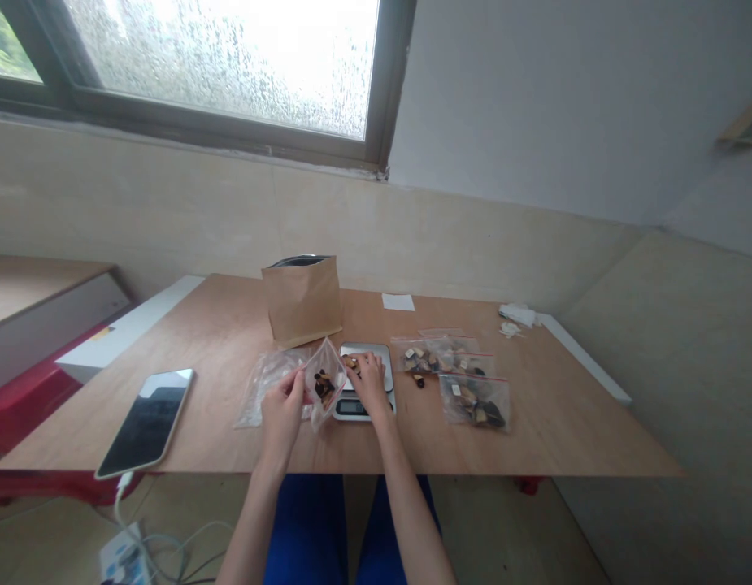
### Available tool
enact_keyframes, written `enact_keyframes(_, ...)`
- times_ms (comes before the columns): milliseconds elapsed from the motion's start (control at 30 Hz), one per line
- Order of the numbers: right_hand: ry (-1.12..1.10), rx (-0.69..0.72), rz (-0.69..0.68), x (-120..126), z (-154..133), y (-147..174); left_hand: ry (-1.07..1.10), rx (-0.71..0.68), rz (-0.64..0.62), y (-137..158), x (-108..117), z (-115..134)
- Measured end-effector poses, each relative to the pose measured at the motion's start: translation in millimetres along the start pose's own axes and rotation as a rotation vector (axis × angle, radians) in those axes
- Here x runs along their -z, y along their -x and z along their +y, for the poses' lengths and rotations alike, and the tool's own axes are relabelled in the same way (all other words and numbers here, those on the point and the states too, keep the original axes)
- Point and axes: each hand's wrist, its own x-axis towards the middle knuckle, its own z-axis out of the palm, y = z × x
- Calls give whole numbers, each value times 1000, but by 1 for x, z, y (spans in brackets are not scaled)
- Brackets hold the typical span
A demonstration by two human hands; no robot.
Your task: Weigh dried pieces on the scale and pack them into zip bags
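Observation:
My left hand (282, 402) pinches the edge of a clear zip bag (328, 357), whose mouth gapes toward me. Inside the bag lie small dark and tan dried pieces (323, 385). Just right of it, my right hand (369, 379) is over the kitchen scale (377, 354), its fingers curled round some tan-and-dark dried pieces (351, 365) at the bag's right edge. How many pieces it grips is hidden. The scale's display (354, 407) faces me, too small to read. Flat clear bags (262, 388) lie beside my left hand.
Filled zip bags (476, 404) lie right of the scale, near a loose dark piece (419, 380). A brown paper pouch (303, 302) stands open behind. A white paper (398, 302) and crumpled tissue (519, 315) lie farther back. A phone (147, 422) with a cable sits left.

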Motion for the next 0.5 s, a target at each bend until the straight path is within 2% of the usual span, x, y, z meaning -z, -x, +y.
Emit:
enact_keyframes(167, -109, -55, 85, 2, 2, 0, -22, -16, -10, -1, -4, -4)
enact_keyframes(300, -255, -108, 215, 19, -6, -3, -4, 8, -30, -1, -6, -4)
enact_keyframes(400, -330, -78, 285, 39, -21, -5, 28, 31, -38, -1, -9, -2)
enact_keyframes(500, -289, 11, 246, 56, -38, -8, 47, 52, -37, 0, -11, 1)
